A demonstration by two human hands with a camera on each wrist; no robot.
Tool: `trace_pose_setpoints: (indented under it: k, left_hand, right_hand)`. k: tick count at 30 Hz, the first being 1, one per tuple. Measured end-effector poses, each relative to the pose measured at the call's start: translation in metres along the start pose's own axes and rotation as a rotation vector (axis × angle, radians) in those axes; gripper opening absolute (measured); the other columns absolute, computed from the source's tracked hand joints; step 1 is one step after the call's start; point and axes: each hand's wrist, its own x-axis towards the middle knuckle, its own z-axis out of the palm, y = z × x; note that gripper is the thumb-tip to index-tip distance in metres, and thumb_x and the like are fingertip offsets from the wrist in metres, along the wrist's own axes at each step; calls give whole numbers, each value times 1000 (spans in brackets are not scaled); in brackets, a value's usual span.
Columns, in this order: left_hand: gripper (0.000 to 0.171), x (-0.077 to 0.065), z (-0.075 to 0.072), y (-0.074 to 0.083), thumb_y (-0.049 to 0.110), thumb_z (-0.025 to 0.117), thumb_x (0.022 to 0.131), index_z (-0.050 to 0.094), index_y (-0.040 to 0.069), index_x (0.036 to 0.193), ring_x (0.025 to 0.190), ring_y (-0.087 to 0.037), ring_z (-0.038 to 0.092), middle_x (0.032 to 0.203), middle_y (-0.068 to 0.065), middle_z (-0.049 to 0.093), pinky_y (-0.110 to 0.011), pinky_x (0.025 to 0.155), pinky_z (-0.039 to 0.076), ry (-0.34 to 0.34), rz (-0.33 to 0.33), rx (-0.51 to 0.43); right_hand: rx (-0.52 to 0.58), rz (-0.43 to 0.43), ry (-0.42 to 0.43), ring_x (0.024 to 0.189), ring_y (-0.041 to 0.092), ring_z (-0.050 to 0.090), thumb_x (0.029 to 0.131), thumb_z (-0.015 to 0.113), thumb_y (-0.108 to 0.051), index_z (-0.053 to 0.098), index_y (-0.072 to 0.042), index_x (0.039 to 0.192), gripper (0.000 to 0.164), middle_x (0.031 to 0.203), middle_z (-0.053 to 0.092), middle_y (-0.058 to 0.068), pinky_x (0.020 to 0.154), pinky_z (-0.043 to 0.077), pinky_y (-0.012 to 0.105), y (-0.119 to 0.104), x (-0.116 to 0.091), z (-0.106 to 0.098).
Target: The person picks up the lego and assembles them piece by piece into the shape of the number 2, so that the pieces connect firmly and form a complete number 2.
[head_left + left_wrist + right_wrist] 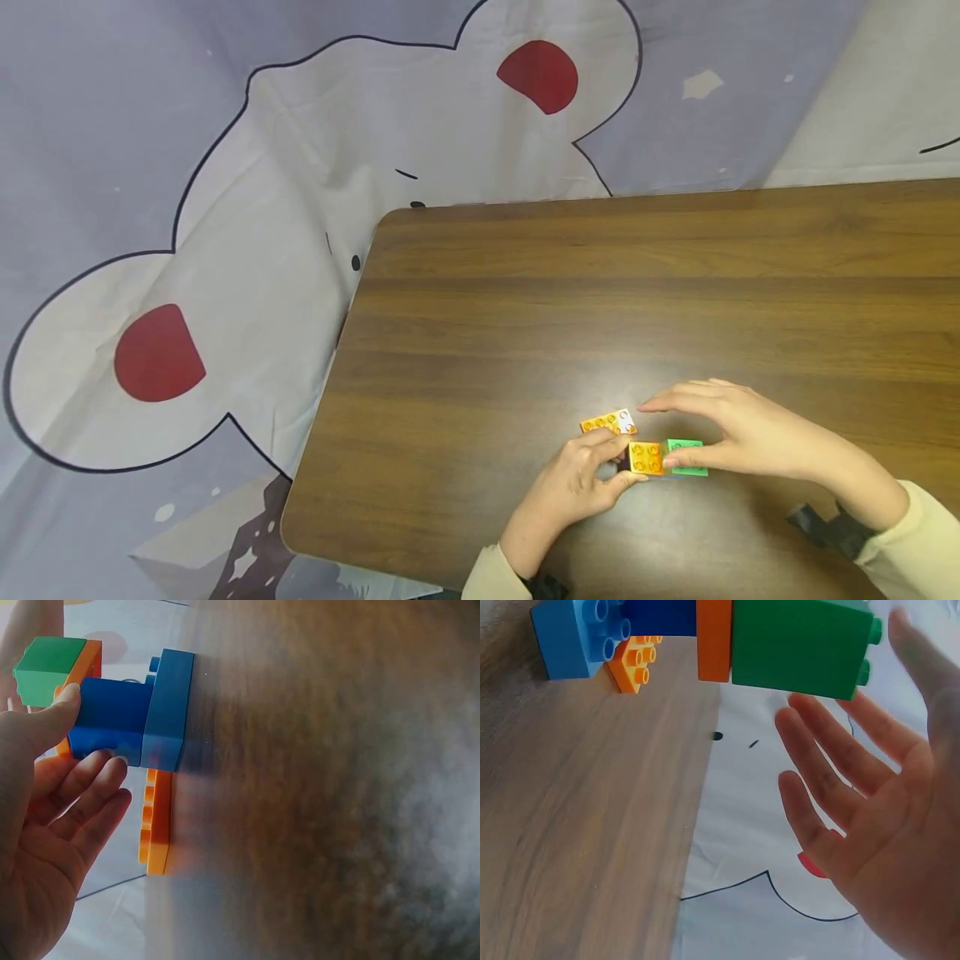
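Observation:
A stack of toy building bricks stands on the table: a lighter blue brick at the bottom, a dark blue brick above, then an orange brick and a green brick on top. My left hand pinches the dark blue brick between thumb and fingertips. Beside the green brick, my right hand spreads its fingers and thumb around without a grip; whether a fingertip touches is unclear. A flat orange brick lies on the table behind the stack.
The brown wooden table has its left edge and rounded corners in view. Behind and left of it hangs a patterned cloth with a cartoon bear. A dark strap shows at the right wrist.

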Motion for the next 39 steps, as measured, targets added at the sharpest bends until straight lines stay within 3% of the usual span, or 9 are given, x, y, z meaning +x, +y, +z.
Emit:
trace_pose_setpoints:
  k: [6,14,21,26,31,39]
  left_hand:
    - [38,0,-1,-1,24,72,82,66,1,112,80,-4,61,93,-2,65,-5,76,44,0,12,27]
    - [33,0,-2,0,29,71,83,67,8,108,77,0,59,88,4,61,-4,74,43,-13,18,119]
    - [37,-1,-1,0,30,71,83,67,6,111,75,-1,58,88,5,61,-3,72,43,-7,3,136]
    - [34,-1,-1,1,32,70,83,67,10,109,73,3,55,86,7,59,-1,69,40,-11,2,173]
    - [37,-1,0,1,32,71,83,66,10,112,74,3,55,88,7,60,-1,71,40,-10,-5,147]
    - [29,-2,0,1,30,71,83,66,11,105,71,1,53,84,6,57,-1,67,39,-20,-18,118]
  right_hand:
    - [116,82,-55,104,5,57,86,67,-32,58,-27,123,39,116,56,-22,84,49,35,8,14,8]
    - [195,62,-81,97,7,61,91,61,-27,57,-21,125,34,116,61,-10,80,51,34,22,26,25]
    - [158,20,-55,94,9,61,85,68,-14,53,-14,129,47,105,63,-5,79,52,34,31,32,38]
    - [123,-12,-103,97,13,61,77,73,-6,56,-11,122,48,110,63,-2,80,52,37,40,34,50]
    - [138,-66,-156,103,17,59,75,75,-11,58,-14,120,47,115,61,-5,84,50,41,47,35,61]
    - [105,-139,-147,103,14,57,74,77,-22,61,-21,116,45,113,58,-12,85,48,41,51,36,73]
